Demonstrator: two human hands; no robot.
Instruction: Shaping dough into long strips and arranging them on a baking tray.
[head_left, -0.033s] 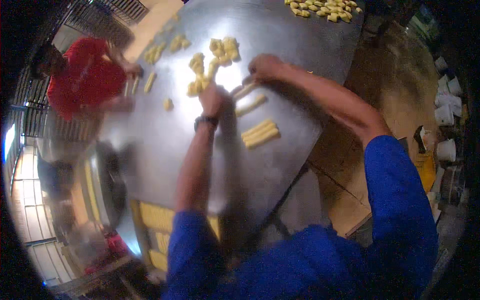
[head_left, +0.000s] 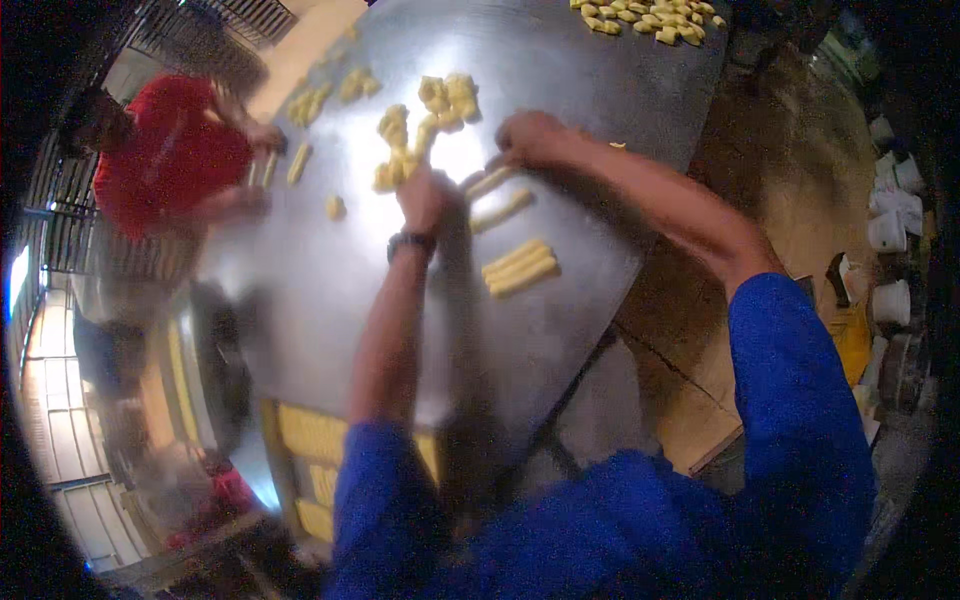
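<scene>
My left hand (head_left: 425,200), with a dark band at the wrist, is low over the steel table, against a cluster of yellow dough pieces (head_left: 392,172). Its fingers are blurred and mostly hidden. Across from it, my right hand (head_left: 530,138) is curled closed on the tabletop; what it holds, if anything, is hidden. A dough strip (head_left: 488,184) lies between the two hands, its far end close to my right fingers. Just nearer is another dough strip (head_left: 503,211), and several strips lie side by side in a group (head_left: 520,267). More dough lumps (head_left: 450,97) sit beyond my hands.
The steel table (head_left: 330,330) fills the middle. A person in red (head_left: 180,150) works at its left side, beside a dough strip (head_left: 299,164). Many dough pieces (head_left: 655,18) are heaped at the far right. Trays of yellow dough (head_left: 318,432) stand below the near left edge; white containers (head_left: 890,300) line the right.
Almost nothing differs. My right forearm has shifted very slightly, uncovering a small scrap on the table beyond it.
</scene>
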